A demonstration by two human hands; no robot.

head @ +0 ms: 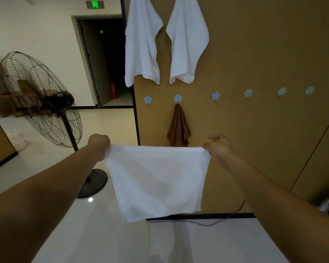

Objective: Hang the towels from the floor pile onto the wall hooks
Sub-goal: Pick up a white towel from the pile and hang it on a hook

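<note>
- Your bare forearms reach in from the bottom edge. Your left hand (99, 144) is curled into a fist round one top corner of a white hand towel (158, 179). Your right hand (217, 146) pinches the other top corner between thumb and curled fingers.
- The towel hangs spread flat between your hands, clear of the floor, in front of the brown wall panel (254, 54) and below a row of blue flower-shaped hooks.
- In that row, the second hook (177, 98) from the left already carries a brown towel (179, 130). The first hook (147, 99) and the third hook (215, 96) look bare, as do three more further right.
- Higher up, a large white towel (142, 40) and a second large white towel (187, 40) hang side by side; their hooks are out of view.
- You appear to be presenting the towel: it is lifted and opened, but not yet hung.
- Next, you will likely need to raise it to a bare hook and bunch a corner or the middle of the top edge. A taut, flat edge could slip off so small a prong.
- The floor pile is not in view, so you cannot judge how many towels remain.
- The lit green exit sign (95, 4) above the doorway is too small to read. A smaller green sign (101, 31) glows inside the dark doorway, equally illegible.
- No brand shows on the pedestal fan (44, 99).
</note>
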